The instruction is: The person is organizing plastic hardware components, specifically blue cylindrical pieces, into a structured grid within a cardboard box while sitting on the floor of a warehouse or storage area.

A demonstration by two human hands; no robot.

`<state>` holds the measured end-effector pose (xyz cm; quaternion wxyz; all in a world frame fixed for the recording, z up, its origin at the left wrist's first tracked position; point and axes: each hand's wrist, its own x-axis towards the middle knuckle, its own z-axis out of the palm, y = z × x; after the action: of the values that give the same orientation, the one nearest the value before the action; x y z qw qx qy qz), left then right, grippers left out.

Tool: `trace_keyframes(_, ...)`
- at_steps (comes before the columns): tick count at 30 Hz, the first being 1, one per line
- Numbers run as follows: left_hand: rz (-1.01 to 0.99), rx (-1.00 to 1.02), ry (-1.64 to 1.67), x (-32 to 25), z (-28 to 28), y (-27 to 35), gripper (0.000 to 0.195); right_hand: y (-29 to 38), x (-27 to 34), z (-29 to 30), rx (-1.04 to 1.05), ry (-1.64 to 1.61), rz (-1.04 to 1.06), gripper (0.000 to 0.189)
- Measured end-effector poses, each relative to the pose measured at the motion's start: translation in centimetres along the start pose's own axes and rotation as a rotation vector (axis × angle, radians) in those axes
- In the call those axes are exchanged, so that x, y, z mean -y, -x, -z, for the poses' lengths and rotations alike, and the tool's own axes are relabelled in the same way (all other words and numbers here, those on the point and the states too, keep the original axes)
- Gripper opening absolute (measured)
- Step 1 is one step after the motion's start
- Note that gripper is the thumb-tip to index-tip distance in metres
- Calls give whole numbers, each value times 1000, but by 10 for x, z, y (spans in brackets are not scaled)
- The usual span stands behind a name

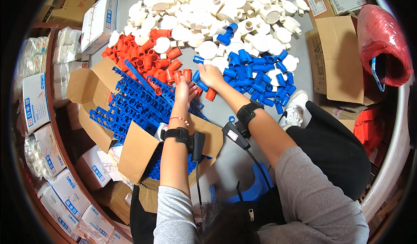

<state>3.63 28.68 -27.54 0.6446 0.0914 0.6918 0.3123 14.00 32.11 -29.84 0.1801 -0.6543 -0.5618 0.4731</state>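
My left hand is half turned up, its fingers pointing away and to the right. Red plastic pipe fittings stand just beyond its fingertips; whether they touch is unclear. Opposite it, my right hand is cupped above the grey floor, close beside a blue plastic pipe fitting. Another blue fitting lies between both hands, and a further blue fitting lies past my right fingertips. Under my left forearm is an open cardboard box with long blue perforated plastic strips.
Piles of red fittings, blue fittings and cream plastic round boxes spread over the floor. Shelved cartons line the left. At right are an open carton and a red plastic roll.
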Motion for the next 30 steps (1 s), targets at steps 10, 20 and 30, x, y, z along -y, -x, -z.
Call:
trace_keyframes(10, -68, -24, 16, -18, 2, 21, 57, 9, 15, 5, -118, -205, 17, 25)
trace_keyframes(20, -403, 64, 136, -68, 21, 133, 37, 86, 105, 60, -166, -585, 157, 19)
trace_keyframes(30, -716, 59, 160, -58, 62, 262, 17, 192, 161, 97, 174, -811, 386, 15)
